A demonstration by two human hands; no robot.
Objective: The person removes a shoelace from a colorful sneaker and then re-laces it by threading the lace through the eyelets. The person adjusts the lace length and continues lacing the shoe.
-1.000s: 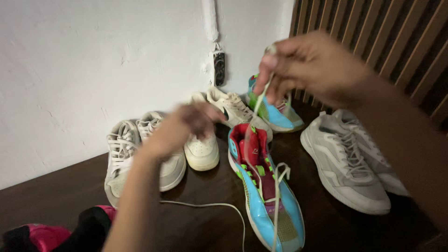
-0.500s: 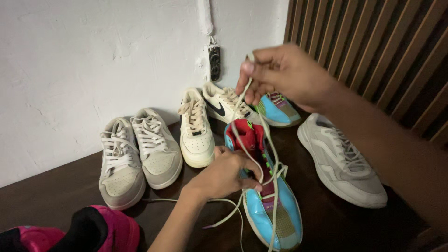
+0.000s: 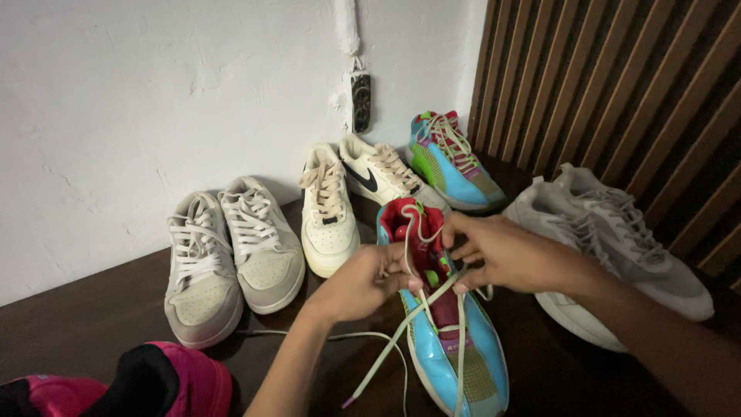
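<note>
While both hands meet over the bright blue, green and red high-top sneaker [image 3: 451,340] on the dark wooden floor [image 3: 100,316], the lacing looks mid-way: the pale cream shoelace [image 3: 401,328] runs through the upper eyelets and trails loose to the floor. The left hand [image 3: 367,282] is curled narrow, pinching one strand beside the red tongue; the right hand [image 3: 502,253] is closed on the other strand, fingers bunched. I judge the next move calls for even tension on both ends. The matching sneaker [image 3: 451,158] stands by the wall, near cream [image 3: 329,216] and grey pairs [image 3: 231,251]
</note>
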